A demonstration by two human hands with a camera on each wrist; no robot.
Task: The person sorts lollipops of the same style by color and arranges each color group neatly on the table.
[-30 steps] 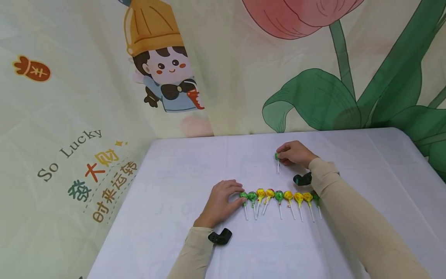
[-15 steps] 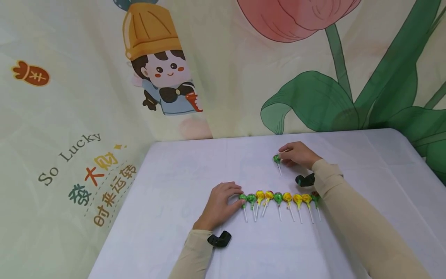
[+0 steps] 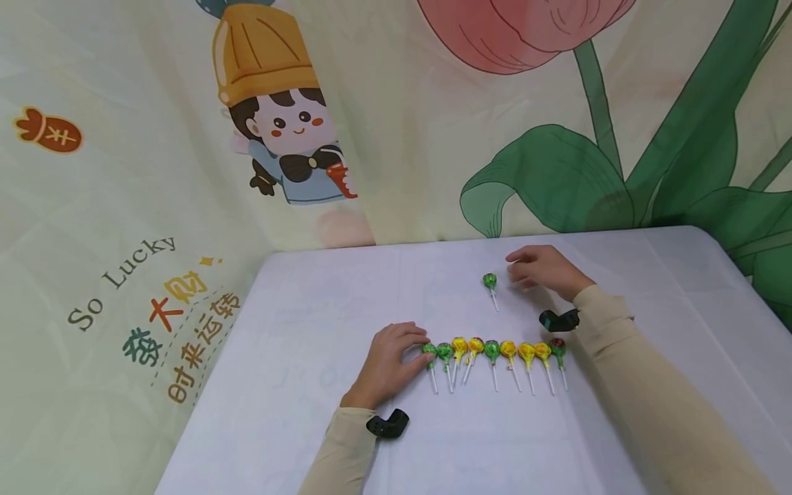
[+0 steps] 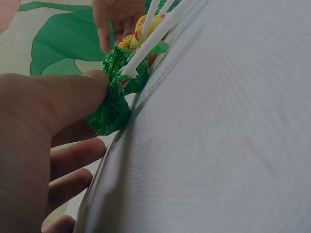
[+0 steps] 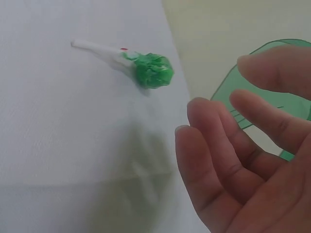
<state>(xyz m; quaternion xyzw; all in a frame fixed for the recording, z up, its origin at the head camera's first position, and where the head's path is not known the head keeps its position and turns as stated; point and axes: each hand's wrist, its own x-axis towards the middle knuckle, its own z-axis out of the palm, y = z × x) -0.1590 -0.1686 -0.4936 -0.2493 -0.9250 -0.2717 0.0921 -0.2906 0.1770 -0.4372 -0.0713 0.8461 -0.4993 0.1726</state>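
At the left end of a row of lollipops, my left hand (image 3: 386, 364) pinches a green-wrapped lollipop (image 4: 109, 116) between thumb and forefinger. The row mixes green and yellow wrappers, like the yellow lollipop (image 3: 526, 353), with white sticks pointing toward me. Farther back on the table, a single green lollipop (image 3: 489, 280) lies alone. Just to its right is my right hand (image 3: 547, 269), holding nothing, fingers loosely bent and apart from the candy. The right wrist view shows a gap between those fingers and the lone lollipop.
A white cloth covers the table (image 3: 334, 295). Behind it hangs a printed backdrop (image 3: 402, 137) that meets the table's back edge. The green lollipop with a reddish top (image 3: 557, 346) ends the row on the right, near the right forearm.
My right hand has let go of the lone green lollipop and drawn away to the right. That lollipop now lies on the cloth. The left hand keeps its place at the row.
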